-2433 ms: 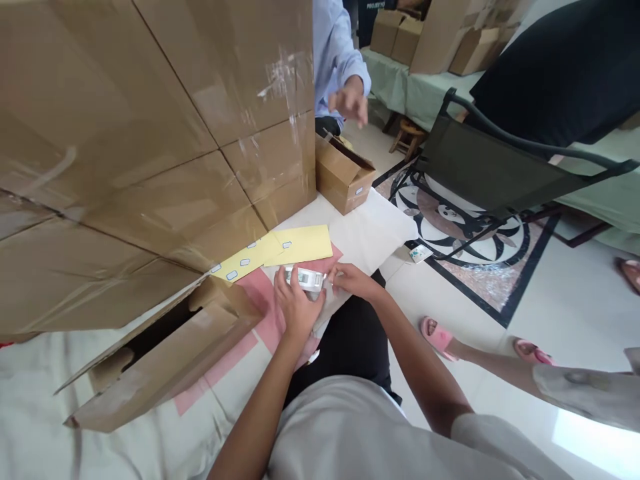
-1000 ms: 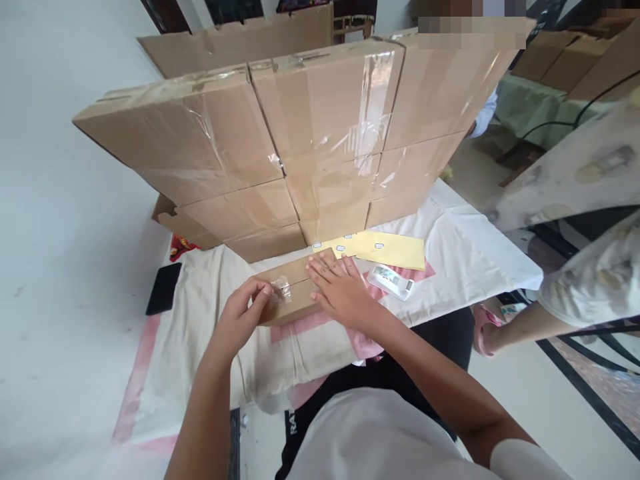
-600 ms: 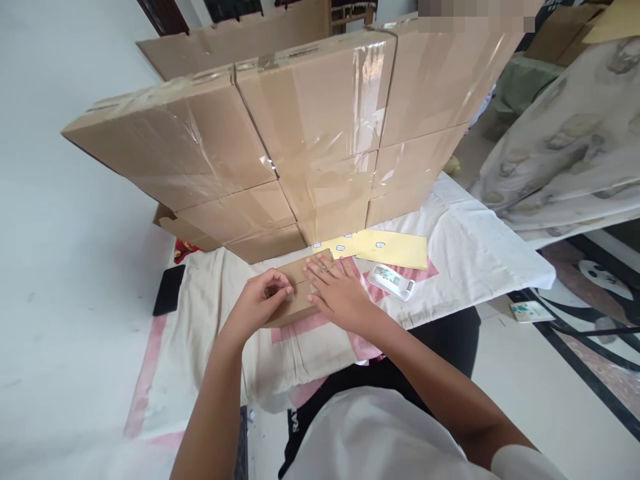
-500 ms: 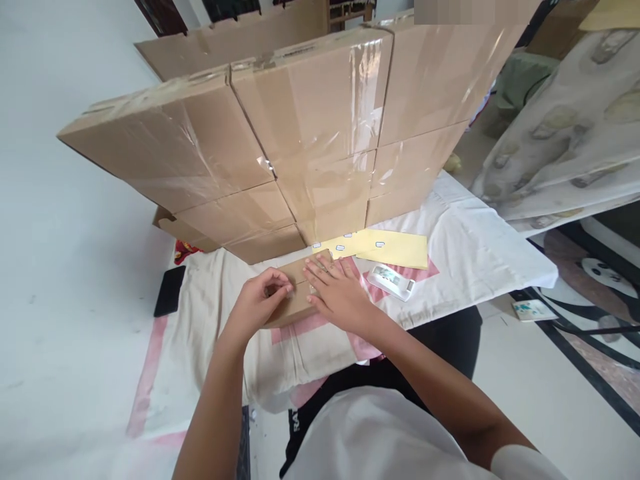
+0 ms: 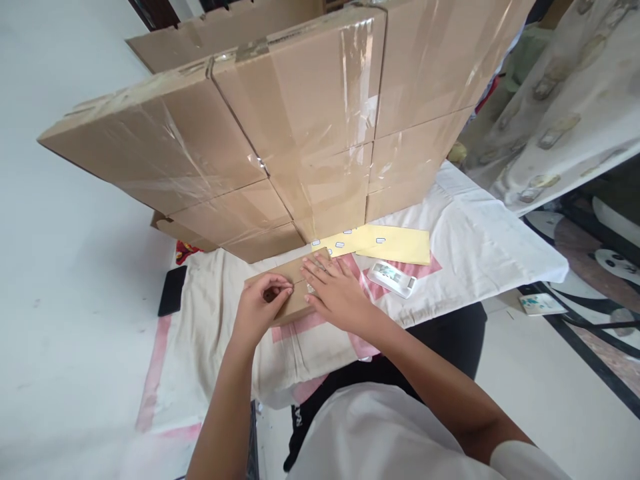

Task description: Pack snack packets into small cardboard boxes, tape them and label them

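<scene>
A small flat cardboard box (image 5: 299, 310) lies on the cloth in front of me, partly covered by both hands. My right hand (image 5: 337, 290) rests palm down across its right part, fingers stretched out and a little spread. At the left part of the box is my left hand (image 5: 260, 303), its thumb and index fingertip pressed together over the top. Whatever may be between those fingertips is too small to see. A seam runs along the top of the box, and a shiny patch shows beside my right fingers. Just beyond lie yellow sheets (image 5: 400, 245) bearing small white stickers.
Large taped cardboard panels (image 5: 320, 127) stand upright behind the box. A white labelled object (image 5: 393, 279) lies to the right on the white tablecloth (image 5: 475, 233). On the left are a black phone (image 5: 173, 291) and a red item (image 5: 187, 251).
The camera view has shifted slightly. My right hand stays flat on the box, and my left hand keeps its pinch with hardly any movement.
</scene>
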`<state>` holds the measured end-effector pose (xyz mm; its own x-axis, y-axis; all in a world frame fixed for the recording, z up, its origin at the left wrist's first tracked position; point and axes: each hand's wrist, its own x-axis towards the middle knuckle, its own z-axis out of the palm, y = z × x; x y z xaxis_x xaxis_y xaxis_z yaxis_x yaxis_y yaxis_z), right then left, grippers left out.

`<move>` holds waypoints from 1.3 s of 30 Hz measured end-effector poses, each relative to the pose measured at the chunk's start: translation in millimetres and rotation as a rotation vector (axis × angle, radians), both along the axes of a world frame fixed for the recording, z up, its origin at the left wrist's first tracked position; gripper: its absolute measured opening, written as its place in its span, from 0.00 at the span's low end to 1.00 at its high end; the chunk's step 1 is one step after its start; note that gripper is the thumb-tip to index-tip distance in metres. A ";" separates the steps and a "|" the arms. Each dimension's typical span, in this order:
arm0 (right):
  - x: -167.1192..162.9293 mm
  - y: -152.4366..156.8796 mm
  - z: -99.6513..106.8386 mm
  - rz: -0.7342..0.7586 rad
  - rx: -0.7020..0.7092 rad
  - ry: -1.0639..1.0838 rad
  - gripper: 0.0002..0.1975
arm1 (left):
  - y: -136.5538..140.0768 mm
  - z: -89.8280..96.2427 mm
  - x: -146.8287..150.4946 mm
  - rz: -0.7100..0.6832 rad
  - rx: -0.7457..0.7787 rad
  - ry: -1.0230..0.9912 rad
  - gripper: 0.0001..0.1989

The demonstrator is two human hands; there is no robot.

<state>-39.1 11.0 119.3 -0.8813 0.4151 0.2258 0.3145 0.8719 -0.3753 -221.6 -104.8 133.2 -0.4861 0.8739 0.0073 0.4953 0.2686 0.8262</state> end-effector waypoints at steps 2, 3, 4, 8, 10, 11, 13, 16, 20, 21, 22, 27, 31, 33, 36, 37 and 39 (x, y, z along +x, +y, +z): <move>0.1 0.2 -0.1 0.001 -0.005 0.006 0.27 | -0.6 0.1 0.7 -0.008 0.006 0.089 0.10; 0.1 0.3 -0.2 0.002 -0.007 0.008 0.27 | -0.8 0.5 0.7 -0.011 0.008 0.159 0.10; 0.0 0.3 -0.2 0.003 -0.009 0.011 0.27 | -0.8 1.2 0.4 -0.017 0.013 0.237 0.10; -0.7 0.6 0.3 0.004 -0.018 0.012 0.27 | 0.9 5.1 -3.0 -0.079 0.024 0.445 0.09; -1.0 1.0 0.9 0.004 -0.022 0.007 0.27 | 2.3 6.8 -5.1 -0.085 -0.019 0.469 0.09; -1.1 1.1 1.3 0.005 -0.023 0.005 0.27 | 3.0 7.6 -6.1 -0.082 -0.052 0.472 0.10; -0.9 1.5 1.7 0.008 -0.026 0.008 0.26 | 4.3 9.1 -8.0 -0.062 -0.116 0.465 0.14; -0.1 1.9 1.4 0.011 -0.027 0.025 0.27 | 5.9 11.1 -11.1 -0.030 -0.189 0.456 0.28; 0.7 2.0 -0.5 0.014 -0.021 0.032 0.27 | 9.3 10.0 -15.5 -0.004 -0.236 0.408 0.29; 0.8 1.9 -1.1 0.014 -0.019 0.029 0.27 | 10.6 8.9 -16.2 0.008 -0.237 0.389 0.28; 0.8 1.8 -1.7 0.014 -0.017 0.025 0.27 | 11.9 7.5 -16.7 0.021 -0.231 0.370 0.25; 0.3 2.0 -3.7 0.019 -0.021 0.019 0.27 | 18.4 0.2 -18.4 0.053 -0.174 0.289 0.19; 1.0 2.1 -1.5 0.017 -0.035 0.017 0.27 | 18.9 -1.9 -20.9 0.052 -0.180 0.279 0.20; 2.1 1.6 0.6 0.013 -0.039 0.019 0.27 | 16.8 -1.9 -22.5 0.012 -0.213 0.342 0.22; 3.7 0.3 3.0 0.013 -0.032 0.032 0.27 | 12.3 -3.7 -26.0 -0.058 -0.257 0.435 0.26; 4.1 0.0 3.2 0.012 -0.029 0.037 0.27 | 11.1 -5.0 -27.3 -0.071 -0.261 0.449 0.27; 4.6 -0.4 2.7 0.009 -0.029 0.043 0.27 | 9.8 -8.2 -29.5 -0.080 -0.257 0.462 0.28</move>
<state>-34.5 10.6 122.0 -0.8748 0.4140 0.2517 0.2896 0.8633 -0.4134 -251.1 -95.0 125.0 -0.4142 0.9101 -0.0144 0.8192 0.3796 0.4300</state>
